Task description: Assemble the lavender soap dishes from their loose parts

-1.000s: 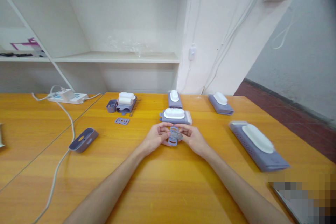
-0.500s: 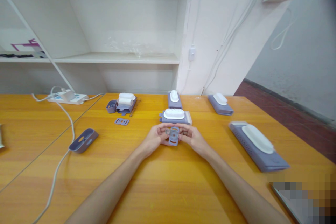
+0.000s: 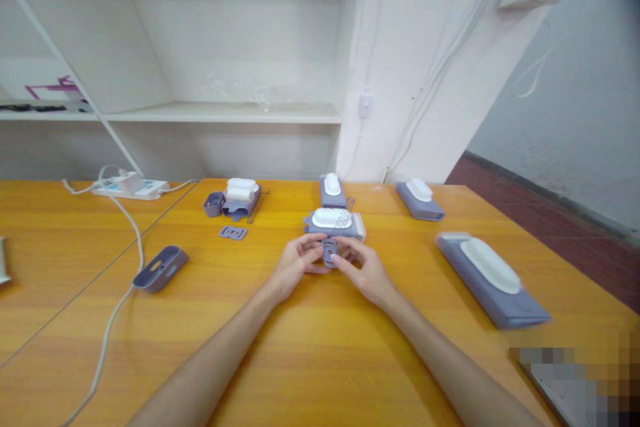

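Between my left hand (image 3: 296,264) and my right hand (image 3: 364,268), a small grey-purple slotted plate (image 3: 330,251) is pinched by the fingertips of both. A thin coil spring (image 3: 343,219) stretches away from behind the plate, up and to the right; whether it is fixed to the plate I cannot tell. Just beyond my fingers lies a grey-purple case with a white bristled oval brush (image 3: 331,217) on top, and the spring overlaps it in view. To the left, a similar slotted plate (image 3: 233,233) lies flat on the table.
Farther left are an open grey-purple shell (image 3: 161,268), a small end piece (image 3: 213,204), and a case with white parts (image 3: 241,200) beside another spring (image 3: 258,205). More cases (image 3: 333,191) (image 3: 421,200) (image 3: 493,280) stand behind and right. A white cable (image 3: 107,333) runs from a power strip (image 3: 131,185).
The plate has tilted and moved slightly away from me. The spring now shows stretched out behind it, and my right thumb has shifted onto the plate's face.
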